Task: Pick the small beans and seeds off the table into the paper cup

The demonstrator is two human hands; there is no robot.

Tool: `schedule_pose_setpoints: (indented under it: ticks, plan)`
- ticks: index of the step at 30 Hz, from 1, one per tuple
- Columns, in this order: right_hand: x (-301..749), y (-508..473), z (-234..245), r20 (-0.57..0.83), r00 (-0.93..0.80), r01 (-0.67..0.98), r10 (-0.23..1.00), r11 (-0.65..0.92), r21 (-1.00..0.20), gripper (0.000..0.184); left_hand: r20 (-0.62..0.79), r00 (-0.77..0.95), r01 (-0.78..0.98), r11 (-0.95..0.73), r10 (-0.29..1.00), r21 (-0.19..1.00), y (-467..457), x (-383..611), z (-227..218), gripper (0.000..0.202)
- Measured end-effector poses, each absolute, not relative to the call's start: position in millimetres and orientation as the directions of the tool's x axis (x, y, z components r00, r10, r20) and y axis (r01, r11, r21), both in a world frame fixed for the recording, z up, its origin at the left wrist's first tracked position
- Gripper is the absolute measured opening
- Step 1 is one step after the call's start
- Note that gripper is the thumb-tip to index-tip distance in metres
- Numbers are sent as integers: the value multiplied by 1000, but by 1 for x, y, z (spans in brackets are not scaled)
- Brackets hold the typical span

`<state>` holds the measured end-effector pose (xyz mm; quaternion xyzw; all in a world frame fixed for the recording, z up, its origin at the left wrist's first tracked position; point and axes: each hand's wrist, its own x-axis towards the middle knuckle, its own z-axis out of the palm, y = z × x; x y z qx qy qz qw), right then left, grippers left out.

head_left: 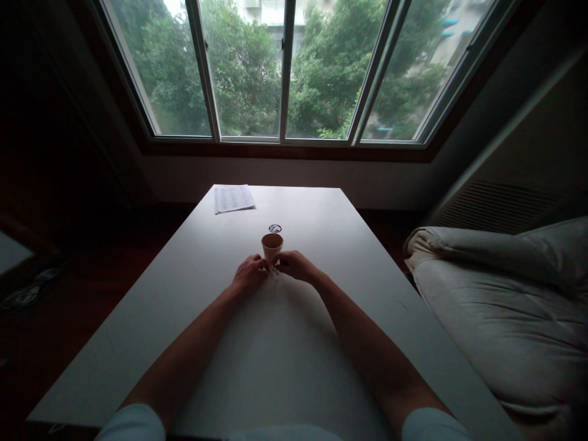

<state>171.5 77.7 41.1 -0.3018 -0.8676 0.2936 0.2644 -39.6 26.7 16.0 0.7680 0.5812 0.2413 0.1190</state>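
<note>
A brown-and-tan cup (272,246), probably paper, stands upright on the white table (285,343). Left of its base lies my left hand (250,272), fingers curled inward and fingertips beside the cup's foot. From the other side my right hand (295,265) reaches in, thumb and fingers drawn together close against the cup's lower wall. Whether either hand touches the cup or pinches something tiny I cannot make out. Several small pale bits (274,272) lie on the tabletop just in front of the cup, between my hands. Behind the cup is a small round item (274,228) with a dark rim.
Printed sheets of paper (233,199) lie at the table's far left corner. To the right, a light-coloured padded cover or cushion (500,306) is close to the table edge. A wide window (285,79) fills the wall beyond. Cables (34,288) lie on the left.
</note>
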Motion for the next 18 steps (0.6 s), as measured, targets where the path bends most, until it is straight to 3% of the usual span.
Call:
schedule_pose_setpoints:
  ticks: [8,18]
  plan:
    - [163,75,62,449,-481,343,753,633,-694,17,238,228,844,-313,944,435,24,-37,21,19]
    - [150,73,65,519,-123,520,846,500,-692,19,257,244,822,-340,935,456,23,-36,18,17]
